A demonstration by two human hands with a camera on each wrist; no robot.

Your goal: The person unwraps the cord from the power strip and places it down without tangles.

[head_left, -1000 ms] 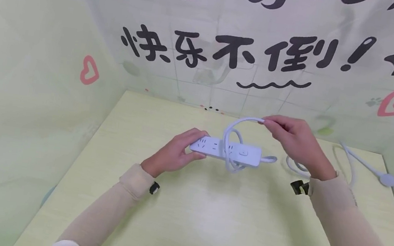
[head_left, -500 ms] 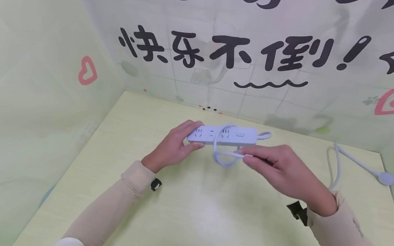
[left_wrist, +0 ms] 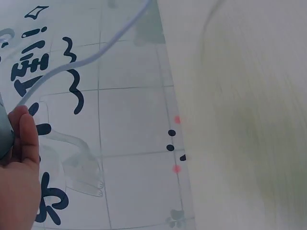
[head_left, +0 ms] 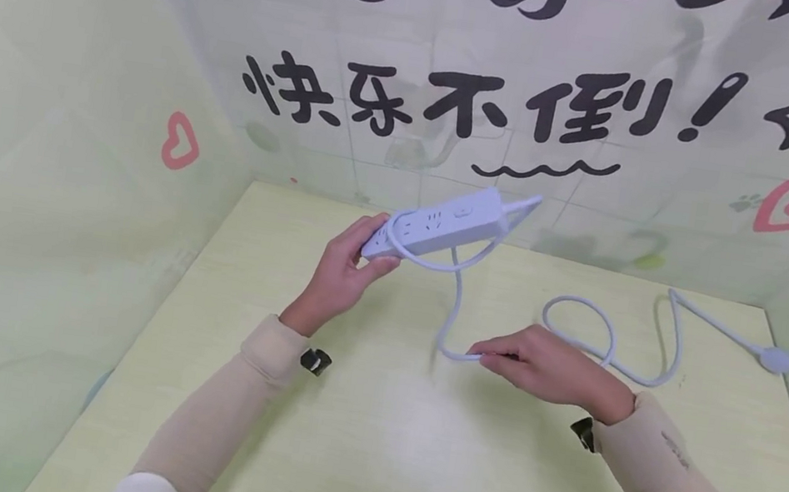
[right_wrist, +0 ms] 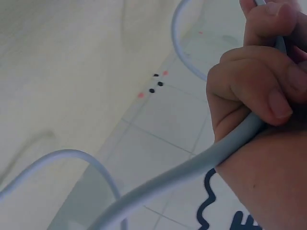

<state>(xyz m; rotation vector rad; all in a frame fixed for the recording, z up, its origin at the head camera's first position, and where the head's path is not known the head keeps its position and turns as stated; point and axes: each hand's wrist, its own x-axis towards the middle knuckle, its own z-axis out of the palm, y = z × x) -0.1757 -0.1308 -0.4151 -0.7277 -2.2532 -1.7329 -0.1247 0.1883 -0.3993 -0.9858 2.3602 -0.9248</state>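
My left hand (head_left: 344,266) grips the near-left end of a white power strip (head_left: 443,226), thumb below and fingers above. The strip is held tilted over the table, its switch end raised toward the back wall. From that end the white cord (head_left: 452,309) loops back across the strip, then hangs down to my right hand (head_left: 540,365), which pinches it above the table. In the right wrist view, curled fingers (right_wrist: 254,86) wrap the cord (right_wrist: 177,173). Only part of the left hand (left_wrist: 23,158) and the strip's edge show in the left wrist view.
Beyond the right hand, loose cord (head_left: 586,304) curves over the pale wooden table (head_left: 396,448) to a round plug (head_left: 775,360) near the right edge. A printed cloth wall (head_left: 345,163) with black lettering closes off the back; similar cloth stands at both sides.
The left hand has raised and tilted the power strip, switch end up. My right hand has drawn the cord downward, away from the strip; the loop around it looks wider, lying nearer the left hand.
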